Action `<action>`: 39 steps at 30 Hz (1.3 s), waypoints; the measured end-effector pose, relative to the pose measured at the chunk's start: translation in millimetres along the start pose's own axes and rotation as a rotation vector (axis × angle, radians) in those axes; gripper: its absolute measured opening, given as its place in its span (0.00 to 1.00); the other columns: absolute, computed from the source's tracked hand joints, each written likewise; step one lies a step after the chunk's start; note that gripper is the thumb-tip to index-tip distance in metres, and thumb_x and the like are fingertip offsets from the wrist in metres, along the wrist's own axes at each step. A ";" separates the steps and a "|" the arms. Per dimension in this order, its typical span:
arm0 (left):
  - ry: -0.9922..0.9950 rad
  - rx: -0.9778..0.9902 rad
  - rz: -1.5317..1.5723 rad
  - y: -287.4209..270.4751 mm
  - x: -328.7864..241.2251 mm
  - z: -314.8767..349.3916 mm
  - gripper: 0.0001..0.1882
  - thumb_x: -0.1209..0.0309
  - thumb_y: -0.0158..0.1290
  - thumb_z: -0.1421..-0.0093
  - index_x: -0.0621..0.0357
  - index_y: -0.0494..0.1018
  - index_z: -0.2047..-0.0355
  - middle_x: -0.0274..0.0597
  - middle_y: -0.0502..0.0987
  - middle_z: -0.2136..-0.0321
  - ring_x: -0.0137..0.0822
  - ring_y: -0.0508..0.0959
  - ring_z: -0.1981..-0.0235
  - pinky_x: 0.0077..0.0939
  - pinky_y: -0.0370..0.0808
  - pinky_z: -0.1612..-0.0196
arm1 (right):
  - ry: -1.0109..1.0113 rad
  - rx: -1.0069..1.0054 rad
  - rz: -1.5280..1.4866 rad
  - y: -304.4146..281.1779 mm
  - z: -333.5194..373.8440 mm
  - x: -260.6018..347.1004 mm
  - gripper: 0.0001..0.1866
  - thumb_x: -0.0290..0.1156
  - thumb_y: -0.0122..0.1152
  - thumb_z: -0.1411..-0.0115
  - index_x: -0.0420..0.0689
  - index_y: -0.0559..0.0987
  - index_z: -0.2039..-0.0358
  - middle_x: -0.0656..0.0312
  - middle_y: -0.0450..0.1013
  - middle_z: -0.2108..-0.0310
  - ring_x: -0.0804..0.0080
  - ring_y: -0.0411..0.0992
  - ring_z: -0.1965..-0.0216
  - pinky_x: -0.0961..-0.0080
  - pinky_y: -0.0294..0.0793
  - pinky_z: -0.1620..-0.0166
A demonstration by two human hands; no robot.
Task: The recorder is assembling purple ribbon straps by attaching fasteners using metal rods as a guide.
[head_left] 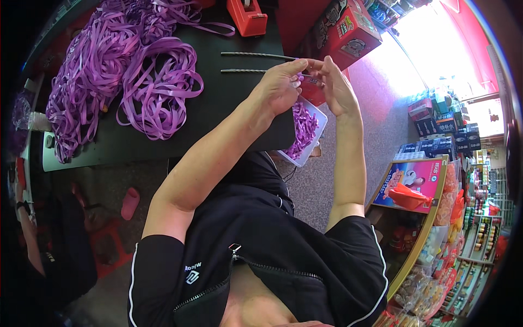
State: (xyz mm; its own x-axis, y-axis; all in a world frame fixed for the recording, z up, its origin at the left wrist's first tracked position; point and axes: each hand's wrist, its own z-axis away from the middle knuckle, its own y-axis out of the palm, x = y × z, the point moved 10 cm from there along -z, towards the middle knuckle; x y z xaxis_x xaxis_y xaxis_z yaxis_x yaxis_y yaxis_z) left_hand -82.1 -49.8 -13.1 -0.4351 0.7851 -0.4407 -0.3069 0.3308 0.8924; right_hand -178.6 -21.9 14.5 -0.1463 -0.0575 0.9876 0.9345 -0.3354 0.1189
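Beyond the table's right edge, my left hand (280, 87) has its fingers curled closed, with a bit of purple ribbon (300, 79) showing at the fingertips. My right hand (339, 90) faces it, fingers stretched and apart, their tips close to the left hand's. Two thin twisted metal rods (251, 54) stick out over the black table (229, 109), side by side, their right ends reaching to my hands. Below my hands, a white plastic bin (321, 128) holds many short purple ribbon pieces (304, 131).
A large heap of purple ribbon (92, 71) covers the table's left, beside a looser coil (160, 87). An orange-red tape dispenser (248, 19) stands at the far edge. A red carton (348, 32) is beyond, and a shop counter (408, 218) at right. Another person (60, 245) is at left.
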 end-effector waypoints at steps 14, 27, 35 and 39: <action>-0.023 -0.095 0.199 3.7 -2.7 11.6 0.29 0.49 0.47 0.39 0.45 0.60 0.41 0.72 0.31 0.37 0.57 0.29 0.33 0.45 0.29 0.34 | -0.083 0.080 0.432 -9.0 -31.3 21.1 0.12 0.34 0.59 0.43 0.38 0.80 0.63 0.64 0.76 0.67 0.82 0.69 0.63 0.82 0.67 0.59; -0.016 -0.054 0.260 5.9 -1.7 11.1 0.31 0.48 0.40 0.38 0.47 0.57 0.38 0.71 0.25 0.37 0.54 0.25 0.33 0.44 0.24 0.35 | 0.054 0.306 0.982 1.9 -75.4 -10.6 0.15 0.38 0.64 0.49 0.37 0.82 0.71 0.63 0.75 0.77 0.78 0.69 0.73 0.77 0.68 0.65; 0.001 -0.034 0.272 6.8 -2.2 11.7 0.31 0.47 0.40 0.38 0.47 0.57 0.38 0.72 0.26 0.37 0.53 0.26 0.33 0.44 0.24 0.35 | 0.041 0.130 1.219 4.8 -63.5 -4.0 0.21 0.47 0.64 0.53 0.40 0.82 0.71 0.53 0.73 0.81 0.66 0.72 0.77 0.68 0.70 0.68; 0.014 0.000 0.266 8.6 -5.1 12.0 0.31 0.47 0.39 0.37 0.47 0.57 0.38 0.72 0.27 0.37 0.54 0.27 0.33 0.45 0.23 0.35 | 0.001 0.056 1.246 6.0 -53.0 -5.0 0.20 0.46 0.60 0.49 0.41 0.81 0.68 0.49 0.74 0.76 0.62 0.74 0.73 0.67 0.70 0.64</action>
State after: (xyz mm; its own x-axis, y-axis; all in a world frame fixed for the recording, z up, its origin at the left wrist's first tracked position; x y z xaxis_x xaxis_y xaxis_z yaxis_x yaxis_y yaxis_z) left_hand -72.4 -44.6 -2.0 -0.5119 0.8373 -0.1919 -0.1798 0.1140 0.9771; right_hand -189.4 -73.5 4.8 0.8481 -0.3078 0.4312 0.4499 -0.0113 -0.8930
